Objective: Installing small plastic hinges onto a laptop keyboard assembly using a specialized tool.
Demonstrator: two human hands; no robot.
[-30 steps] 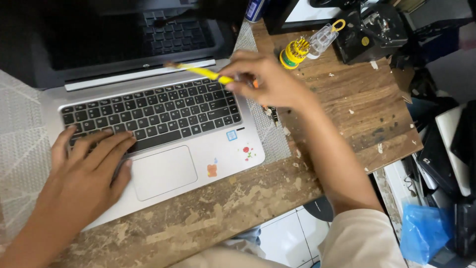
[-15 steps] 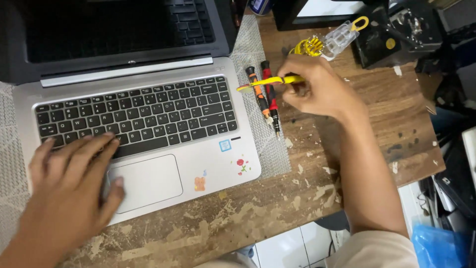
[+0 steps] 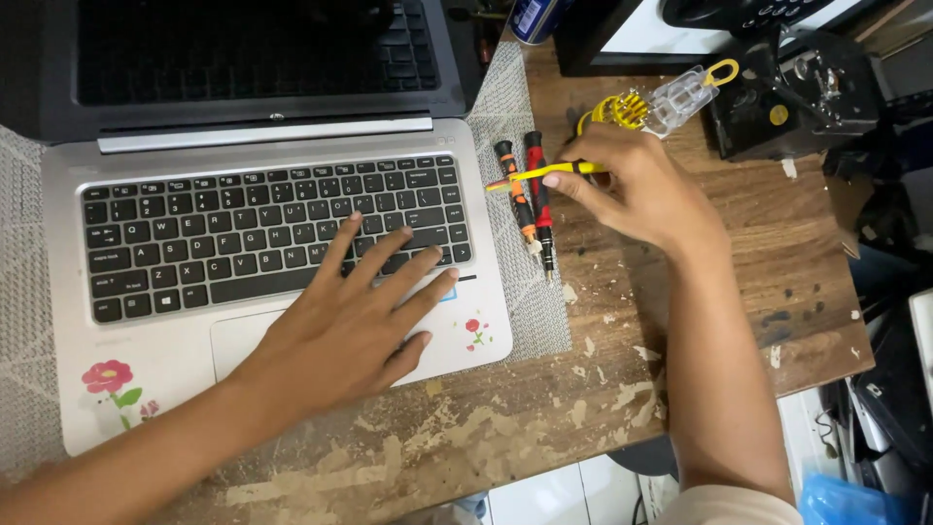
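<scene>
The right hand has its grip closed on a thin yellow tool, pinched between thumb and fingertips near the rear end, so the long tip sticks out to the left toward the laptop. The tool hangs level above the desk, just over two screwdrivers, one orange-handled and one red-handled, that lie side by side with tips toward the person. Held that far back, the tool looks like it is being carried rather than pressed into anything; its tip touches nothing I can make out.

The left hand holds nothing. It lies flat and spread on the laptop, palm on the palm rest and fingers reaching onto the lower rows of keys, which seems to steady the machine on its mesh mat.

The laptop is open, screen dark, with flower stickers on the palm rest at the left and right corners. Behind the right hand lies a clear bit holder with yellow bits and a yellow ring, partly hidden by the knuckles. Further back stands a black device, and a blue can sits at the top edge. The wooden desk is worn, with flaked pale paint. Between the tool and the laptop only the two screwdrivers and the mat's edge lie in the way.
</scene>
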